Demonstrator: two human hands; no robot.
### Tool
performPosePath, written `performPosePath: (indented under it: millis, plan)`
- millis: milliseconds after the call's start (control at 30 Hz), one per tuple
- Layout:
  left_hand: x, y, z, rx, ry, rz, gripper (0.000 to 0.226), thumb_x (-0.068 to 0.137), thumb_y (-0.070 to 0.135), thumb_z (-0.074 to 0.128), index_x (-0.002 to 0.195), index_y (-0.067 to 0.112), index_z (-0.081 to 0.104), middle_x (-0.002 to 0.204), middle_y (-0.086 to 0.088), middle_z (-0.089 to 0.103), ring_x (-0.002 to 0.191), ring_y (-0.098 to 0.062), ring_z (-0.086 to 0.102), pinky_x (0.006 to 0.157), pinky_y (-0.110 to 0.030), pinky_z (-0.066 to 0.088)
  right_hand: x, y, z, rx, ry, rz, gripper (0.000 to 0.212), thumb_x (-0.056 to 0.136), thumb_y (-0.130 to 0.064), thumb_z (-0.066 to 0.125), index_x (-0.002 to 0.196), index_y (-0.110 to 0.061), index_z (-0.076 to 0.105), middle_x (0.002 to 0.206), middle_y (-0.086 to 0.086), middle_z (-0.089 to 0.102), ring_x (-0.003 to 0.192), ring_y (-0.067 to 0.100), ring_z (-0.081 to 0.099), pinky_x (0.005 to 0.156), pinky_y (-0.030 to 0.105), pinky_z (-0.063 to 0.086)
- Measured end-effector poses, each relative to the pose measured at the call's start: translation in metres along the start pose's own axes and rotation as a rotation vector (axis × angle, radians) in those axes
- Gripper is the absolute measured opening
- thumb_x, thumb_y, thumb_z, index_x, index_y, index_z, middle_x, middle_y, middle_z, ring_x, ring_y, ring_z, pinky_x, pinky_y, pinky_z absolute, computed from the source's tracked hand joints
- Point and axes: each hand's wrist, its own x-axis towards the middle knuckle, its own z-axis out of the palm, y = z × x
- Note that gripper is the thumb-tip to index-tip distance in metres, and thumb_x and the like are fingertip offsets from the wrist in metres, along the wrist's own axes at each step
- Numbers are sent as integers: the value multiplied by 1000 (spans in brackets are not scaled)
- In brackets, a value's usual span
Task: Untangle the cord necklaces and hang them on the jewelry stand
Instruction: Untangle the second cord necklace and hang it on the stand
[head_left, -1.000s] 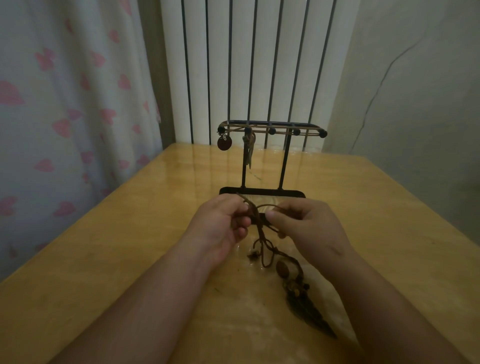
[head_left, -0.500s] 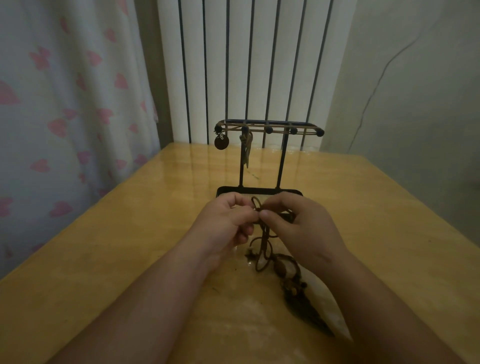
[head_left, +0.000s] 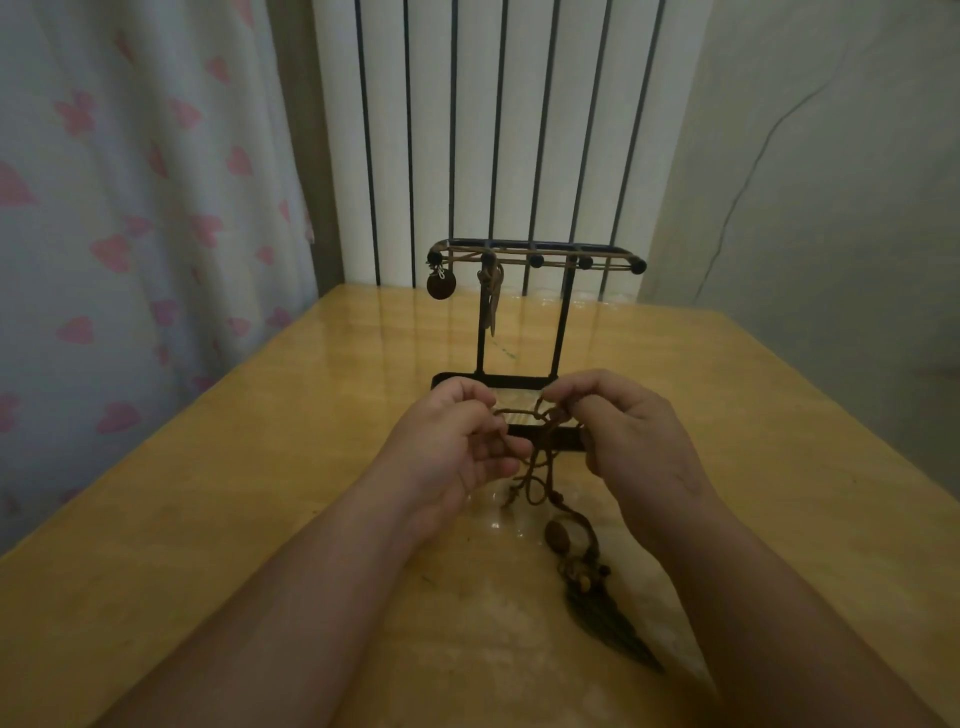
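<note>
Brown cord necklaces (head_left: 540, 467): tangled | left hand (head_left: 452, 441) + right hand (head_left: 631, 436): both pinching cord | jewelry stand (head_left: 524, 312): just beyond hands on surface (head_left: 208, 493)

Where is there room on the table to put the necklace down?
Bare table lies left of the left hand toward the curtain, and right of the right hand toward the wall. Crowded middle: jewelry stand, tangled cord necklace.
</note>
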Motion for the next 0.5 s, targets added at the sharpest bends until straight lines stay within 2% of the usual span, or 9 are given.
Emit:
performPosePath:
  millis: [100,167,267,333,433,500]
  plan:
    - [0,1,1,34,19,-7,22,94,-4,44,87,15,55,73,-7,59,58,-17,61,49,-27,46,-1,-1,-3,80,-26,52,32,90,-1,48,85,-20,74,87,0,71,62,2,54,58,19,39]
    - [0,1,1,65,36,-1,26,93,-3,45,83,17,56,73,-5,55,53,-12,52,44,-24,38,-1,-2,-5,106,-47,42,32,85,6,52,92,-19,72,93,1,71,62,2,59,53,15,43]
    - [1,1,1,191,68,35,43,91,-3,43,66,24,64,66,-1,50,51,-9,41,43,-22,30,1,2,-5,2,-8,-23,25,86,-2,65,96,-25,70,95,-4,71,78,3,67,60,13,51]
    - [-3,2,2,336,88,64,46,90,-2,47,60,27,68,64,5,52,56,-10,42,48,-24,31,2,4,-5,-65,54,-65,17,87,-11,68,94,-26,69,92,-6,71,82,4,67,65,16,54]
    - [-9,5,6,501,43,96,27,91,6,57,82,27,71,79,10,64,73,-8,54,59,-22,38,2,5,-4,-114,101,-114,7,89,-19,66,92,-26,68,86,-6,70,80,0,64,63,11,50]
    - [-9,4,7,574,22,121,17,91,16,63,91,31,70,91,14,66,82,-1,57,64,-20,42,2,4,-3,-107,84,-110,5,92,-22,62,93,-23,67,84,-6,71,78,-2,64,63,15,48]
